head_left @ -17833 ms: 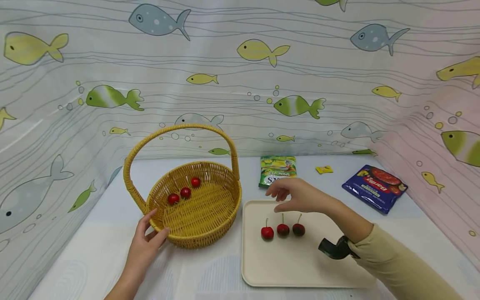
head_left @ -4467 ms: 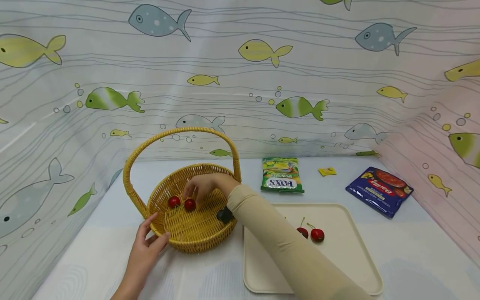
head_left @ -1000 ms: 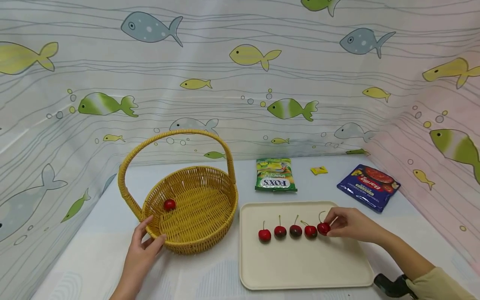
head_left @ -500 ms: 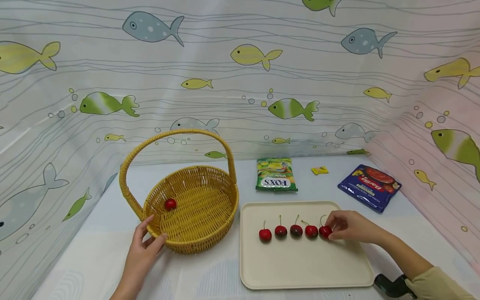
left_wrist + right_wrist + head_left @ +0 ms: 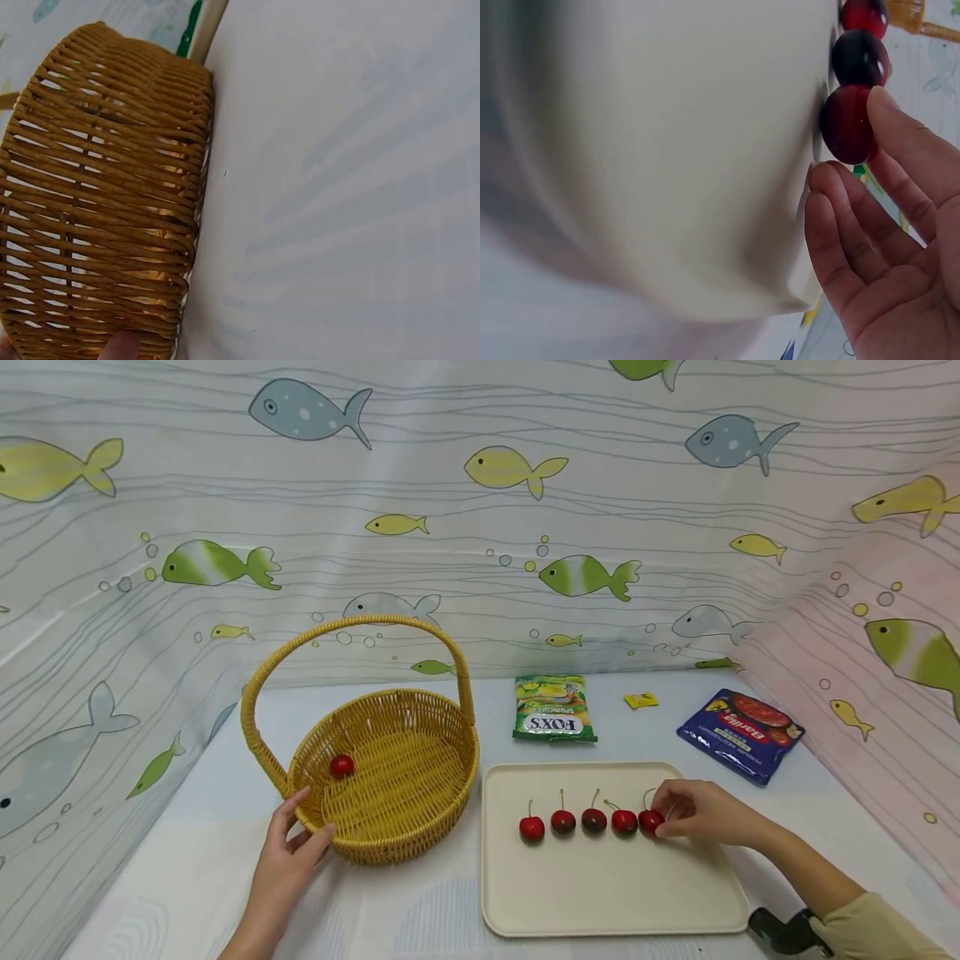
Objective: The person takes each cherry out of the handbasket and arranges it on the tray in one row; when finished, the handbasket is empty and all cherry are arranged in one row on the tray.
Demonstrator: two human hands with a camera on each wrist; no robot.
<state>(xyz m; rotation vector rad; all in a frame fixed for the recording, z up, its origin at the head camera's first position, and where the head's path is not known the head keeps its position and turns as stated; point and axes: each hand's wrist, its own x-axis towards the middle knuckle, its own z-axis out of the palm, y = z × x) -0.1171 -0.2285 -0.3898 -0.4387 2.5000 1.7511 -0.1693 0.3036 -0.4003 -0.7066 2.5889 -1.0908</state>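
Note:
My left hand holds the near left rim of a round wicker basket with a tall handle; its thumb lies against the woven wall in the left wrist view. One red cherry lies inside the basket at the left. On the beige tray, several stemmed cherries form a row. My right hand pinches the rightmost cherry, its stem pointing up, beside a neighbouring cherry. In the right wrist view, the thumb touches this cherry's side, low over the tray surface.
Behind the tray lie a green FOX'S bag, a small yellow packet and a blue Barilla pouch. A fish-patterned curtain rises behind the white-covered table. The basket stands close to the tray's left edge.
Two cherries have gone from the basket and the tray's row has grown by two. My right hand went from basket to tray; over the last second it barely moves. My left hand stays at the rim.

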